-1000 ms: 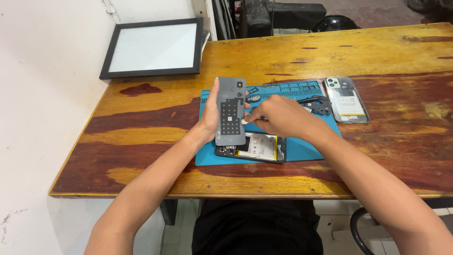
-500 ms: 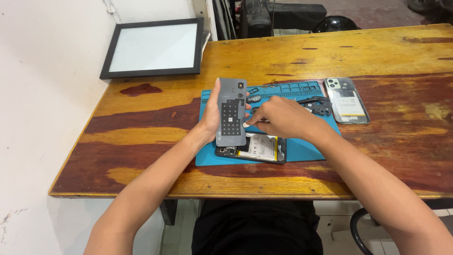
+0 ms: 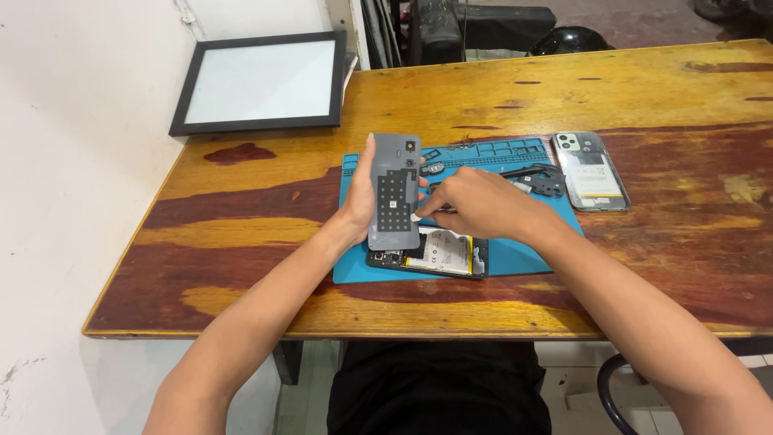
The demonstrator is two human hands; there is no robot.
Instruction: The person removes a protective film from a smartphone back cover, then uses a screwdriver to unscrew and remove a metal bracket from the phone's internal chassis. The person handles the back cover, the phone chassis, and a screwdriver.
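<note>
Currently: left hand grip clasps grey phone back cover; right hand grip pinches tweezers at its edge, needing steadiness.

A matt grey plastic back cover is held in the left hand. Under both hands, a matt blue rubbery mat is seen on the glossy, varnished wooden counter.

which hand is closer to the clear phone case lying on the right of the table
Right. The right hand works over the blue mat, just left of the clear case; the left hand holds the grey back panel farther left.
</note>
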